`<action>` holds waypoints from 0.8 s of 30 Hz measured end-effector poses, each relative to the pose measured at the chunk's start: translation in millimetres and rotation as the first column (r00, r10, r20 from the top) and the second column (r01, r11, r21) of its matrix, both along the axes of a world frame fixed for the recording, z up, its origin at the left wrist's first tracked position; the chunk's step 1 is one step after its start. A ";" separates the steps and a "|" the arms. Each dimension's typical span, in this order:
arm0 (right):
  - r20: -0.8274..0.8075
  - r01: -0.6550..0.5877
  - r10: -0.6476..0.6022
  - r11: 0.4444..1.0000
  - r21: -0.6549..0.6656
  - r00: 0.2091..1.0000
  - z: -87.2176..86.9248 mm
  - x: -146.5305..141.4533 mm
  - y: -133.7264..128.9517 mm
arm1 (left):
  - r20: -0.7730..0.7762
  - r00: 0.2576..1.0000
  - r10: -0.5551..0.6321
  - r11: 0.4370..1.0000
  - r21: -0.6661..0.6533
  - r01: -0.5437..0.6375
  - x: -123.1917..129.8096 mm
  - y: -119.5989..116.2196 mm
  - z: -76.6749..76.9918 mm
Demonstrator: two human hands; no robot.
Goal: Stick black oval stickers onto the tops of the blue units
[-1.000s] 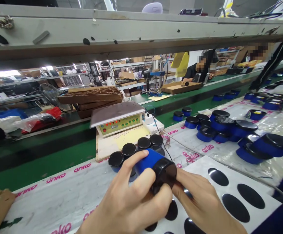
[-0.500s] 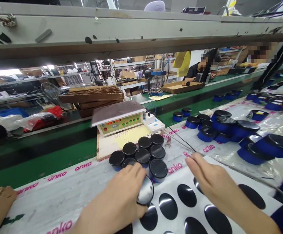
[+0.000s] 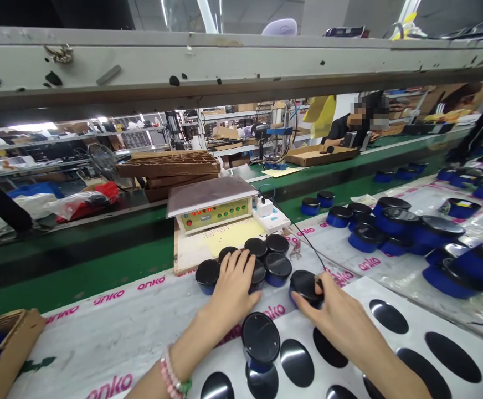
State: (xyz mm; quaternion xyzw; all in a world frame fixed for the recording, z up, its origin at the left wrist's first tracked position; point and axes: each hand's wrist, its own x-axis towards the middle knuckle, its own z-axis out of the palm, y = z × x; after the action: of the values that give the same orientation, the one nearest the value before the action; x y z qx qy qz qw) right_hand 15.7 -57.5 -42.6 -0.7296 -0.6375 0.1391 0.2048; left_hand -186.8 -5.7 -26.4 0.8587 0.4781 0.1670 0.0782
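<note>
My left hand [image 3: 235, 282] rests over a cluster of round blue cases with black tops, its fingers stretched out and thumb apart. A black-topped case [image 3: 258, 274] shows partly beneath it. To its right, my right hand [image 3: 330, 299] grips another round blue case [image 3: 305, 284] by its side, near the white sheet's edge. A separate case [image 3: 261, 339] stands nearer to me on the white sheet [image 3: 360, 285], which bears several glossy black discs [image 3: 297, 363]. Cases to the left [image 3: 208, 272] and right [image 3: 278, 266] flank my left hand.
Behind the cluster stands a control box [image 3: 216, 213] with lit red digits, beside a white plug adapter [image 3: 264, 206]. More blue cases [image 3: 399, 221] crowd the right. A cardboard box [image 3: 25, 346] sits at left. A beam [image 3: 241, 64] crosses above. A person [image 3: 341, 127] sits across the green belt.
My left hand has left the case with the shiny top and moved up onto the cluster. My right hand has moved left and down and taken hold of a case. The view has shifted slightly.
</note>
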 end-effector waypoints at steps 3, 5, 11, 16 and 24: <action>0.012 -0.010 0.010 1.000 0.019 1.000 -5.3 16.3 5.6 | 0.024 1.000 -0.008 1.000 -0.005 0.008 5.4 -2.3 -2.8; 0.062 -0.070 0.065 0.994 0.078 0.996 -6.0 19.7 11.2 | 0.045 0.998 -0.047 0.998 -0.031 0.048 4.4 -4.7 1.0; 0.204 -0.332 0.291 0.920 0.206 0.935 9.7 -6.9 37.5 | 0.064 0.987 -0.146 0.978 -0.142 0.154 -0.2 -9.1 12.9; 0.139 -0.316 0.294 0.932 0.177 0.946 19.4 -13.7 48.5 | 0.047 0.988 -0.149 0.972 -0.175 0.155 -4.3 -8.3 16.3; 0.097 -0.383 0.374 0.919 0.093 0.922 28.7 4.1 34.8 | 0.112 0.987 -0.113 0.986 -0.107 0.125 -14.5 -2.5 20.1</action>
State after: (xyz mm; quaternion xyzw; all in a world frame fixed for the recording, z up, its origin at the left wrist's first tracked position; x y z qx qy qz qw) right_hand 19.8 -22.7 -14.0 -0.5851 -0.7806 0.1123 0.1890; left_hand -201.2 -8.2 -6.3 0.8698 0.4299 0.1798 0.1621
